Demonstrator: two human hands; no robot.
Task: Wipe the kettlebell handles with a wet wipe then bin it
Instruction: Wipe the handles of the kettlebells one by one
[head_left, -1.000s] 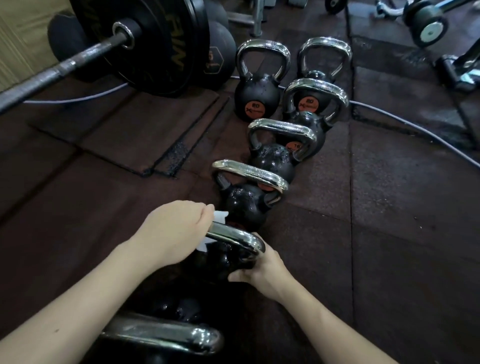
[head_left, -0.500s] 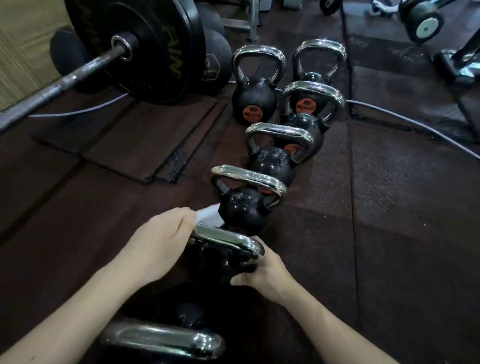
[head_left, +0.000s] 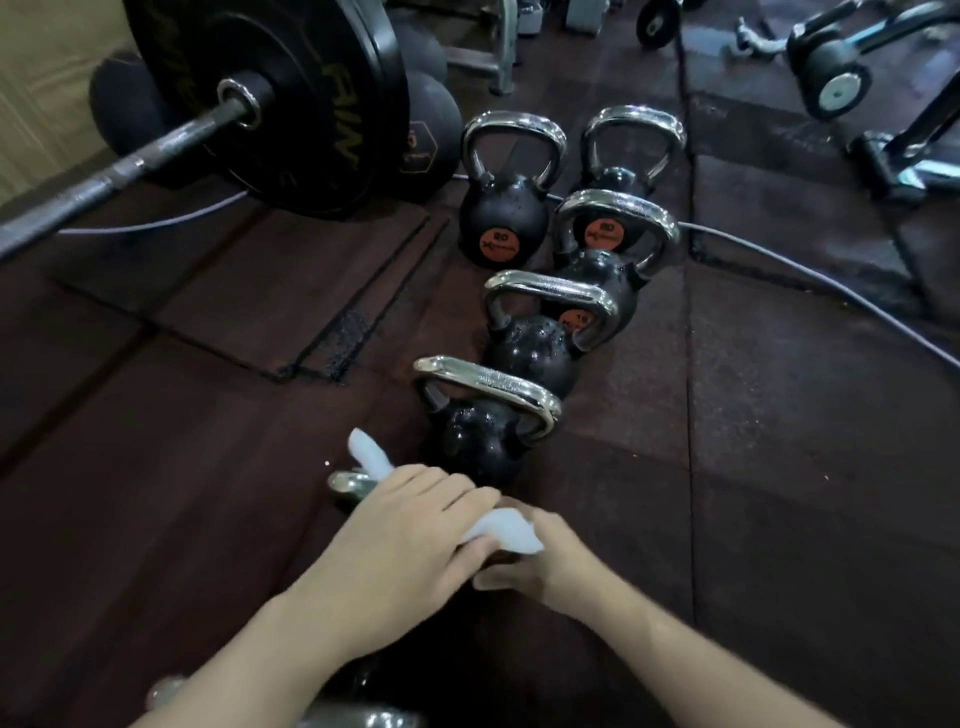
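Wet wipe pressed over the nearest kettlebell handle, both hands on it.

The left hand (head_left: 400, 540) lies across the chrome handle (head_left: 349, 484), its fingers (head_left: 457, 493) curled shut on the white wet wipe (head_left: 506, 527), whose ends stick out either side. The right hand (head_left: 540, 564) grips the handle's far end beneath the wipe. More kettlebells (head_left: 480, 436) line up beyond on the rubber floor (head_left: 779, 467), beside a barbell (head_left: 156, 150).

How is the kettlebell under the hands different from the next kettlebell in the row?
The kettlebell under the hands has its handle almost fully covered by the left hand and wet wipe; the next kettlebell has its handle bare and untouched. The first's body is hidden; the second's black body shows. Both have chrome handles.
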